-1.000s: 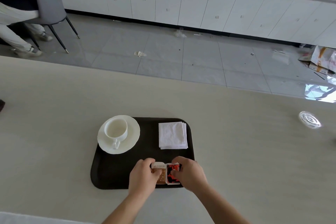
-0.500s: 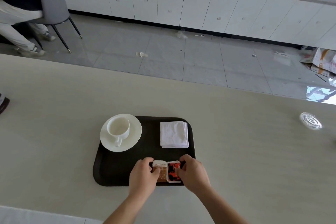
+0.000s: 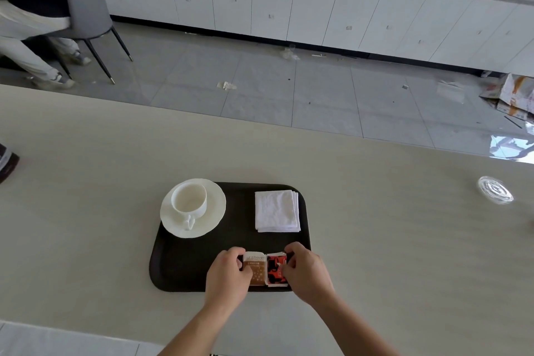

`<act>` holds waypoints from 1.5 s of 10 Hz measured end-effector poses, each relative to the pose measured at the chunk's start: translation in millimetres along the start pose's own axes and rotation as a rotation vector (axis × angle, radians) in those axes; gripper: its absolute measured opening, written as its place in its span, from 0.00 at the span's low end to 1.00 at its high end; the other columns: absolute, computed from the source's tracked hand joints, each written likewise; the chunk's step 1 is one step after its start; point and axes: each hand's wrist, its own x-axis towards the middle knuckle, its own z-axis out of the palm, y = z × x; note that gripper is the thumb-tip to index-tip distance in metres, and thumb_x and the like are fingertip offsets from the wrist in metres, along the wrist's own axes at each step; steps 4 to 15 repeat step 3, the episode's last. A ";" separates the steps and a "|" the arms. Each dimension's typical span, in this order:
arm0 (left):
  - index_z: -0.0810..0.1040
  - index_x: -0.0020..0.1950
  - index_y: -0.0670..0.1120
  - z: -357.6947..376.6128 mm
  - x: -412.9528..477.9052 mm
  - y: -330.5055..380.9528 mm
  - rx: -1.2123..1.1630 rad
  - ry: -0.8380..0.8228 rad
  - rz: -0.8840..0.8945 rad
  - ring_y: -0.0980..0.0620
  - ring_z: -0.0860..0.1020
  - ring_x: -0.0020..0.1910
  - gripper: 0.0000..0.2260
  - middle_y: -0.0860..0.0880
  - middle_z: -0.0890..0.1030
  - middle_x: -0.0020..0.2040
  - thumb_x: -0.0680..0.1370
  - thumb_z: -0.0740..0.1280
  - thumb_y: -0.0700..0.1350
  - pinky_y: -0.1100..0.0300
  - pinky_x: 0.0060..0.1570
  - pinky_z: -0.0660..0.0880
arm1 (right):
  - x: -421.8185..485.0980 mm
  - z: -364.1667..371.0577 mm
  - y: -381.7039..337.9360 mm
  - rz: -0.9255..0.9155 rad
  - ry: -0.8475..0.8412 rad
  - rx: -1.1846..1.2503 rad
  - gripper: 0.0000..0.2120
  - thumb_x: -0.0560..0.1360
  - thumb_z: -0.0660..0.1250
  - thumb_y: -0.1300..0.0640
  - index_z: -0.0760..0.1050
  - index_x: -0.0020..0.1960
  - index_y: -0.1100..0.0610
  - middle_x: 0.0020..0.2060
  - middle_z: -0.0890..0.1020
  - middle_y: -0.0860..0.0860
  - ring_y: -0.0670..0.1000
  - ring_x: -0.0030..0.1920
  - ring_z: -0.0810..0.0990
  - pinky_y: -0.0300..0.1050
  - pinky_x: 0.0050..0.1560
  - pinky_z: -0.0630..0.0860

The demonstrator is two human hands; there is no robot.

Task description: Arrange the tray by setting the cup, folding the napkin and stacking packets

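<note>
A dark object [image 3: 7, 162] at the far left is cut by the frame edge and cannot be identified. The pale, faintly grained counter [image 3: 86, 211] lies bare and wide to the left of the black, round-cornered tray [image 3: 173, 269]. At the tray's far-left corner a white saucer [image 3: 213, 217] overhangs the rim slightly; on it stands an upright, empty white cup [image 3: 189, 201], its handle toward the viewer. The tray's near-left area is unoccupied. The left hand [image 3: 226, 277] is closed against the left edge of a brown-and-white packet [image 3: 255, 269], hiding that edge; its print is too small to read. Touching it, side by side, lies a red-and-black packet [image 3: 276, 270], whose right edge is hidden by the right hand [image 3: 306, 272], fingers curled onto it. Whether further packets lie beneath cannot be told. Both packets sit at the tray's near rim, right of centre. Beyond them, at the far-right corner, a folded white napkin [image 3: 276, 211], textured and square, shows layered edges on its right side. Well apart to the right, a clear round lid [image 3: 495, 190] rests on open counter.
</note>
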 end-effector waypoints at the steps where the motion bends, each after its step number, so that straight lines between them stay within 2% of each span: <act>1: 0.77 0.61 0.51 -6.0 2.9 -1.6 0.015 0.012 -0.005 0.59 0.75 0.40 0.15 0.56 0.75 0.44 0.75 0.68 0.44 0.70 0.37 0.68 | 1.2 -3.3 0.1 0.004 0.031 -0.002 0.13 0.77 0.64 0.57 0.74 0.61 0.52 0.47 0.80 0.47 0.48 0.44 0.78 0.34 0.33 0.69; 3: 0.75 0.64 0.53 -23.7 11.5 -2.4 0.202 0.000 0.157 0.58 0.77 0.50 0.15 0.53 0.76 0.56 0.76 0.67 0.48 0.68 0.42 0.75 | 11.7 -12.3 -2.3 -0.058 0.072 -0.051 0.14 0.76 0.65 0.57 0.76 0.61 0.53 0.46 0.78 0.46 0.47 0.42 0.75 0.31 0.34 0.65; 15: 0.75 0.64 0.53 -23.7 11.5 -2.4 0.202 0.000 0.157 0.58 0.77 0.50 0.15 0.53 0.76 0.56 0.76 0.67 0.48 0.68 0.42 0.75 | 11.7 -12.3 -2.3 -0.058 0.072 -0.051 0.14 0.76 0.65 0.57 0.76 0.61 0.53 0.46 0.78 0.46 0.47 0.42 0.75 0.31 0.34 0.65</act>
